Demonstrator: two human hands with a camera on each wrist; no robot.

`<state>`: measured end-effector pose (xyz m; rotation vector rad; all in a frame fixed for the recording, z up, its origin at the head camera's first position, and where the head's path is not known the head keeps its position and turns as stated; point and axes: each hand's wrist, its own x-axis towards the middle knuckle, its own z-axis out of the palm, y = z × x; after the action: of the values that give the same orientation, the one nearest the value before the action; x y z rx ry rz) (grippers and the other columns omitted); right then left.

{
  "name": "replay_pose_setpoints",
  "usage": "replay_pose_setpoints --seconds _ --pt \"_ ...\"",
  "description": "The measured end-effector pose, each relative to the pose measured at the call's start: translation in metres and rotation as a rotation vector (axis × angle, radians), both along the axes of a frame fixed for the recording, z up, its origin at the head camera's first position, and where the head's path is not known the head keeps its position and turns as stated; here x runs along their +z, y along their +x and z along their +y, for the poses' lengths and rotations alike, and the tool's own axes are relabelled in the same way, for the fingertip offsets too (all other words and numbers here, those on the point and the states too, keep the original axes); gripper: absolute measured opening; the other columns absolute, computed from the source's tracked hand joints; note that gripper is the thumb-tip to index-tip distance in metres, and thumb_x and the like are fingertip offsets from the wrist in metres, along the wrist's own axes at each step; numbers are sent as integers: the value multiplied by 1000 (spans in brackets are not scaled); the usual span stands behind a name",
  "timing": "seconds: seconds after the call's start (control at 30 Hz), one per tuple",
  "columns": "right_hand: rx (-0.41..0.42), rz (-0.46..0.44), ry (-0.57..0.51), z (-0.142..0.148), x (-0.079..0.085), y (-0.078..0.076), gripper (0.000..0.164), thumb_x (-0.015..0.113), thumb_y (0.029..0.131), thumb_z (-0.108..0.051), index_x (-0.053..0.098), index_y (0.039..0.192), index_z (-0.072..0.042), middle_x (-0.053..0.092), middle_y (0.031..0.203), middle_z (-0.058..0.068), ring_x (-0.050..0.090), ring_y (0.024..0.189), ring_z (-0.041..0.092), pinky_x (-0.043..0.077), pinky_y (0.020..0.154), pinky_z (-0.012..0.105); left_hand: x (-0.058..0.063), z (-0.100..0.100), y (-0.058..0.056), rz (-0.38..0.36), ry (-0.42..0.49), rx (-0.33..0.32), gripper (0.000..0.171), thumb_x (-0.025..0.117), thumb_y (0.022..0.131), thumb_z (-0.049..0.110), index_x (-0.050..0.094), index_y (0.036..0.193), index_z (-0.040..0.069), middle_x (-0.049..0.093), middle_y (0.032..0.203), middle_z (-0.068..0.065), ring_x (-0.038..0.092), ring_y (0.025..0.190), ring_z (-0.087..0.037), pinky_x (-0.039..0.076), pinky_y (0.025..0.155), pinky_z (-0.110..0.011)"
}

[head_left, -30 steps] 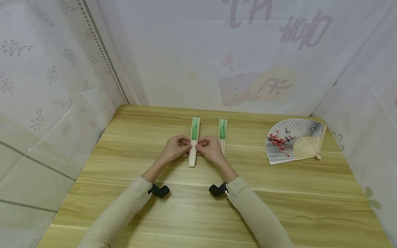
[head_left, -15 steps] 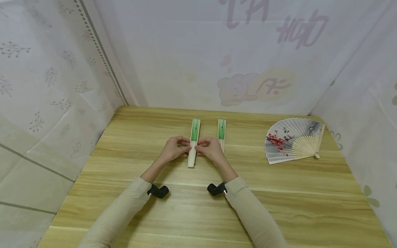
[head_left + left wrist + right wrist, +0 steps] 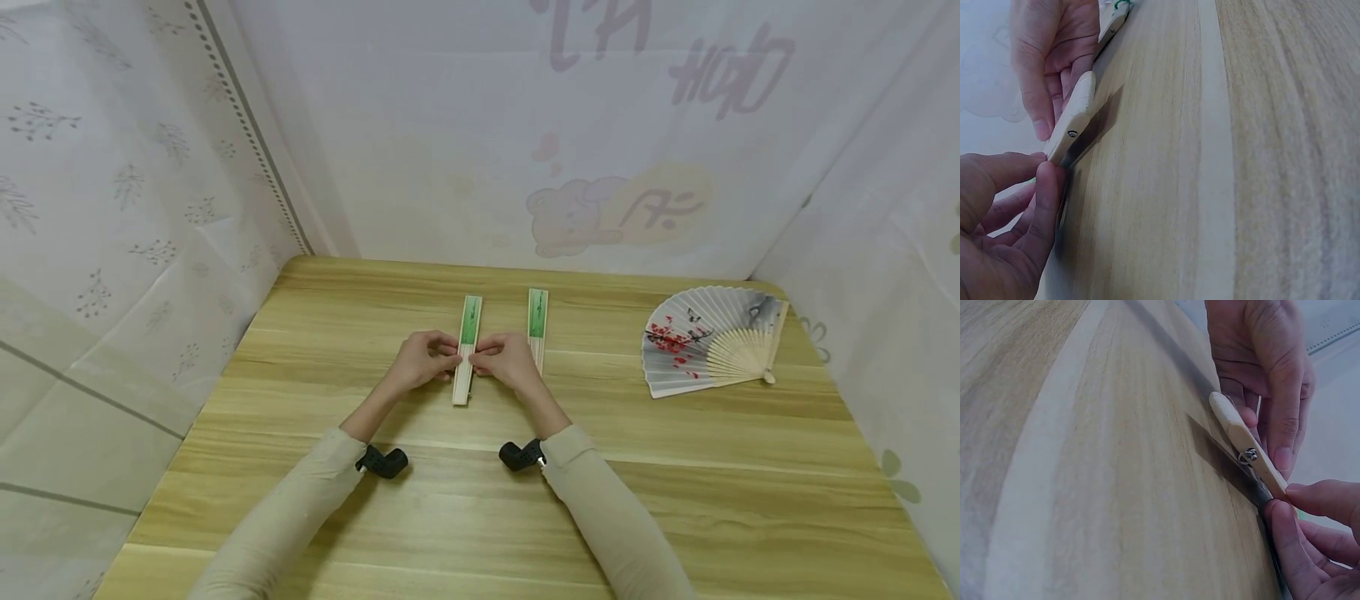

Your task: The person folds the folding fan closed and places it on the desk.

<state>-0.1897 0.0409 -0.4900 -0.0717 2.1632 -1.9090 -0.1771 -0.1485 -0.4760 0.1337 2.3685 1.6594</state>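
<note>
In the head view, a folded hand fan point(image 3: 463, 375) with pale wooden ribs and a green printed upper part stands between my two hands. My left hand point(image 3: 422, 360) pinches its left edge between thumb and fingers. On the opposite edge, my right hand point(image 3: 508, 360) grips it likewise. Both wrist views show the fan's rounded pivot end point(image 3: 1075, 119) with a metal rivet, held above the table over its own shadow. A small ring point(image 3: 1247, 456) hangs at the rivet in the right wrist view. A second folded green fan point(image 3: 537, 321) lies just right, partly hidden by my right hand.
An open grey-white fan point(image 3: 712, 342) with red blossoms lies at the right of the wooden table point(image 3: 465, 533). Patterned curtains point(image 3: 420, 150) close off the back and both sides. A black camera mount point(image 3: 384, 462) sits at each wrist.
The held fan's far green end has shifted slightly toward me, and the fan leans a little more. Both hands keep their grip in nearly the same place.
</note>
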Motion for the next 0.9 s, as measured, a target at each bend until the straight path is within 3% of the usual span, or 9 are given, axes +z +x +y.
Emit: replay_pose_setpoints --seconds 0.37,0.63,0.9 --pt "33 -14 73 -1 6 -1 19 77 87 6 69 103 12 71 86 18 72 68 23 61 64 31 -3 -2 0 1 14 -10 29 72 93 -3 62 119 -13 67 105 -23 70 80 -28 61 64 -34" --pt "70 -6 107 -3 11 -3 18 77 86 6 69 101 12 71 84 18 72 68 24 61 63 31 -4 -2 0 28 -52 6 25 73 93 -3 65 115 -10 68 100 -20 70 77 -26 61 63 -33" --pt "90 5 152 -2 10 -4 15 77 86 5 69 98 10 72 81 14 72 68 25 61 62 31 -4 -2 2 37 -63 3 25 74 91 -3 65 114 -9 68 98 -18 69 74 -25 61 61 -33"
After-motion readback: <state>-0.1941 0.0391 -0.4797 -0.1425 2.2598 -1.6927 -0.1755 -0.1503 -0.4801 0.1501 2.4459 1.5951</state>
